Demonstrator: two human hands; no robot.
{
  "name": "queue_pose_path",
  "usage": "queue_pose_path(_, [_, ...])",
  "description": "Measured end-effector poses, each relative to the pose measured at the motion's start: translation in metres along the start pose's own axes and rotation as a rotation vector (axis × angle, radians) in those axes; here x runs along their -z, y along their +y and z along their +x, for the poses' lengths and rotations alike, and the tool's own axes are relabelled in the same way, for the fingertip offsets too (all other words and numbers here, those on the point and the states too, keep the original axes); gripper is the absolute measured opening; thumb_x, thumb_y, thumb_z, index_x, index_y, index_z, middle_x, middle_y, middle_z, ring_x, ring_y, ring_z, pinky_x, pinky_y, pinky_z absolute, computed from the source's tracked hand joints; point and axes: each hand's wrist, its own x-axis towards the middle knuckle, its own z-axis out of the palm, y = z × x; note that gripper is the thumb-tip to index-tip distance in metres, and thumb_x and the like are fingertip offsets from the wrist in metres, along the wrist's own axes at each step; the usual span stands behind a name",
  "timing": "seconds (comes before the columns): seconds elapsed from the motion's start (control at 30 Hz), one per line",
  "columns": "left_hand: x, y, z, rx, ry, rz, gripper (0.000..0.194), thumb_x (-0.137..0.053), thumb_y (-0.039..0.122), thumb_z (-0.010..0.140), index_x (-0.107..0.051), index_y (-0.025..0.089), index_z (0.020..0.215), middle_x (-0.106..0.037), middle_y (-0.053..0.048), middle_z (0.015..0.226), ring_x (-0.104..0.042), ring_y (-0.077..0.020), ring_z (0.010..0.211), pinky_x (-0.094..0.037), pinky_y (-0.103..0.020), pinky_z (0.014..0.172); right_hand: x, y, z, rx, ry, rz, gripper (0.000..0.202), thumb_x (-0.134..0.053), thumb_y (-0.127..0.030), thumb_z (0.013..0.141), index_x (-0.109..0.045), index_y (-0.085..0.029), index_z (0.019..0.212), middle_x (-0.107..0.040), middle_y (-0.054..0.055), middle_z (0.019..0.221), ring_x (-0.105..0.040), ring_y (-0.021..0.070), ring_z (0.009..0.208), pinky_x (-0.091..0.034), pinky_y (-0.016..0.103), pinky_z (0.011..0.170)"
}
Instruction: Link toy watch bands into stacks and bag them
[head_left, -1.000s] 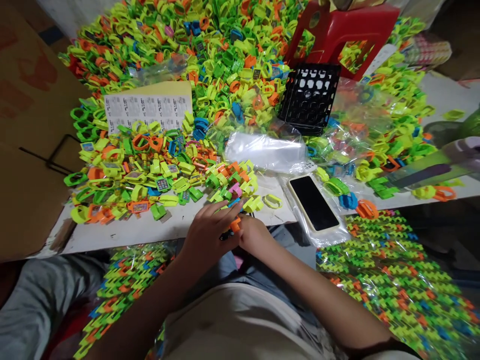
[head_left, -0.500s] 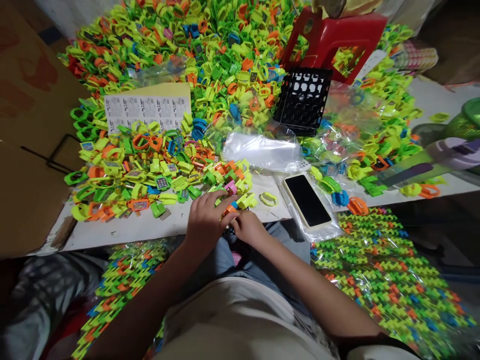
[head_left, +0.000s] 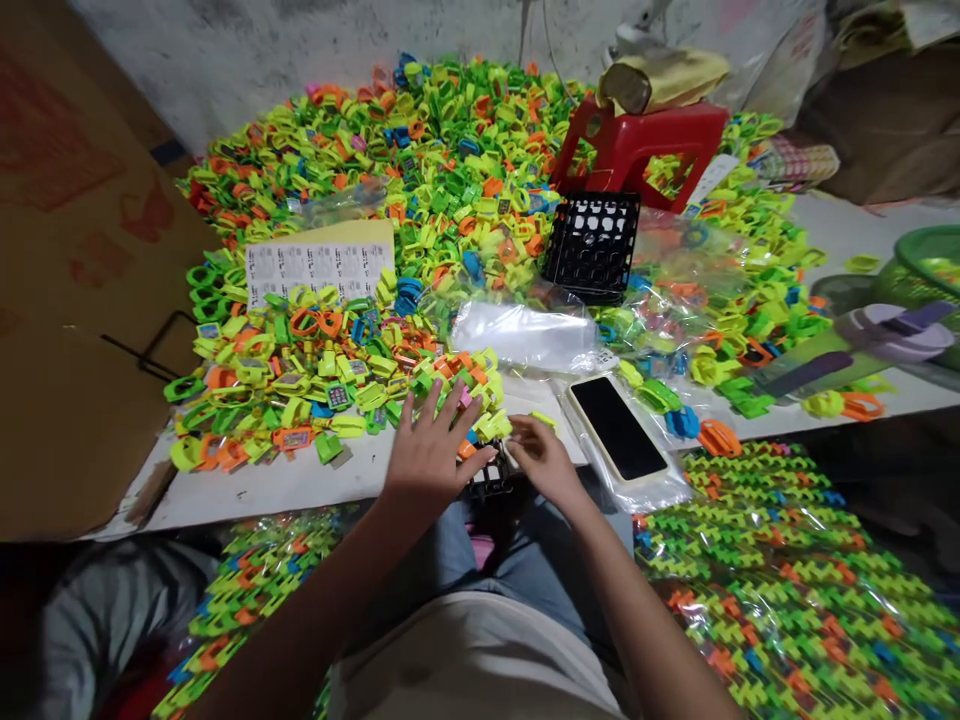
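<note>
My left hand (head_left: 424, 460) lies over a row of bright plastic bands (head_left: 493, 424) at the near edge of the desk (head_left: 285, 490), around the middle. Its fingers are spread wide and point to the back of the desk, and its thumb pokes right, over a small black rack (head_left: 491, 480). I cannot tell if that hand grips anything. The black rack's near end is at the desk's near edge, over my lap. The long way of the row goes from there to the back, leaning a little left. My hand hides some of it. My right hand (head_left: 553, 465) is just right of the row, with bent fingers a little apart, pointing left and back. One yellow band (head_left: 544, 421) is right by them, but I cannot tell if they hold it. A phone (head_left: 619, 428) lies farther right on a clear bag (head_left: 664, 493), its top end tipped left.
</note>
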Motion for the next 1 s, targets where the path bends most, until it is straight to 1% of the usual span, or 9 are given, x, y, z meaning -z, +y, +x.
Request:
queue_pose_path(0.13, [-0.007, -0.004, 0.009, 0.037, -0.046, 0.007, 0.065, -0.048, 0.052, 0.086, -0.039, 0.021, 0.142, -0.040, -0.012, 0.146, -0.037, -0.0346, 0.133, -0.020, -0.056, 0.110, -0.010, -0.002, 0.024, 0.053, -0.144, 0.140, 0.031, -0.070, -0.036, 0.069, -0.063, -0.020, 0.095, -0.064, 0.006, 0.105, -0.061, 0.0189, 0.096, -0.050, 0.033, 0.087])
queue_pose_path(0.27, [-0.011, -0.005, 0.008, 0.010, -0.024, -0.025, 0.078, -0.055, 0.056, 0.079, -0.035, 0.018, 0.144, -0.036, -0.015, 0.148, -0.037, -0.0359, 0.133, -0.021, -0.053, 0.111, -0.018, -0.007, 0.037, -0.062, -0.275, 0.094, 0.030, -0.074, -0.034, 0.064, -0.063, -0.017, 0.085, -0.066, 0.000, 0.081, -0.061, 0.0167, 0.075, -0.050, 0.029, 0.070])
queue_pose_path(0.4, [-0.012, 0.002, 0.009, -0.005, 0.005, -0.117, 0.080, -0.060, 0.055, 0.077, -0.037, 0.016, 0.143, -0.036, -0.015, 0.148, -0.035, -0.0361, 0.135, -0.017, -0.053, 0.113, -0.021, -0.013, 0.045, -0.108, -0.384, 0.041, 0.017, -0.069, -0.025, 0.063, -0.064, -0.015, 0.076, -0.065, -0.001, 0.071, -0.057, 0.0144, 0.065, -0.046, 0.025, 0.061])
queue_pose_path(0.57, [-0.001, -0.009, 0.011, 0.025, 0.028, -0.521, 0.072, -0.052, 0.052, 0.083, -0.036, 0.013, 0.141, -0.043, -0.015, 0.144, -0.038, -0.0289, 0.133, -0.025, -0.046, 0.112, -0.024, -0.014, 0.052, -0.049, -0.368, -0.081, 0.014, -0.065, -0.028, 0.065, -0.063, -0.016, 0.070, -0.066, 0.001, 0.069, -0.058, 0.0163, 0.064, -0.044, 0.026, 0.060])
queue_pose_path(0.67, [0.000, -0.036, 0.003, 0.283, 0.139, -0.852, 0.045, -0.038, 0.043, 0.092, -0.051, 0.017, 0.126, -0.054, -0.012, 0.131, -0.047, -0.0225, 0.125, -0.036, -0.040, 0.107, -0.028, -0.011, 0.052, -0.027, -0.330, -0.150, 0.016, -0.064, -0.032, 0.067, -0.063, -0.017, 0.070, -0.068, 0.003, 0.072, -0.060, 0.0182, 0.066, -0.045, 0.028, 0.061])
queue_pose_path(0.73, [-0.012, -0.056, -0.007, 0.599, 0.235, -0.992, 0.037, -0.042, 0.044, 0.089, -0.058, 0.017, 0.110, -0.062, -0.010, 0.116, -0.056, -0.0220, 0.114, -0.042, -0.039, 0.100, -0.029, -0.011, 0.051, -0.033, -0.334, -0.145, 0.017, -0.065, -0.034, 0.067, -0.062, -0.017, 0.069, -0.069, 0.003, 0.072, -0.061, 0.0189, 0.067, -0.046, 0.028, 0.061])
queue_pose_path(0.8, [-0.032, -0.072, -0.017, 0.781, 0.183, -1.127, 0.038, -0.056, 0.047, 0.079, -0.060, 0.016, 0.101, -0.067, -0.010, 0.103, -0.062, -0.0235, 0.102, -0.048, -0.040, 0.092, -0.026, -0.012, 0.051, -0.034, -0.385, -0.104, 0.018, -0.064, -0.035, 0.069, -0.063, -0.018, 0.073, -0.070, 0.003, 0.075, -0.062, 0.0199, 0.070, -0.049, 0.029, 0.064])
queue_pose_path(0.9, [-0.062, -0.081, -0.025, 0.731, 0.035, -1.297, 0.046, -0.067, 0.041, 0.067, -0.060, 0.016, 0.104, -0.068, -0.011, 0.105, -0.063, -0.0260, 0.102, -0.049, -0.040, 0.091, -0.008, -0.016, 0.050, 0.004, -0.464, -0.078, 0.022, -0.063, -0.033, 0.074, -0.064, -0.019, 0.090, -0.071, 0.004, 0.092, -0.065, 0.0212, 0.085, -0.051, 0.033, 0.077])
queue_pose_path(1.0, [-0.080, -0.079, -0.021, 0.679, 0.052, -1.388, 0.055, -0.071, 0.030, 0.058, -0.057, 0.017, 0.110, -0.064, -0.011, 0.116, -0.059, -0.0263, 0.112, -0.046, -0.038, 0.095, 0.024, -0.030, 0.046, 0.033, -0.401, -0.106, 0.023, -0.058, -0.035, 0.081, -0.062, -0.020, 0.098, -0.070, 0.006, 0.101, -0.065, 0.0209, 0.093, -0.051, 0.034, 0.082])
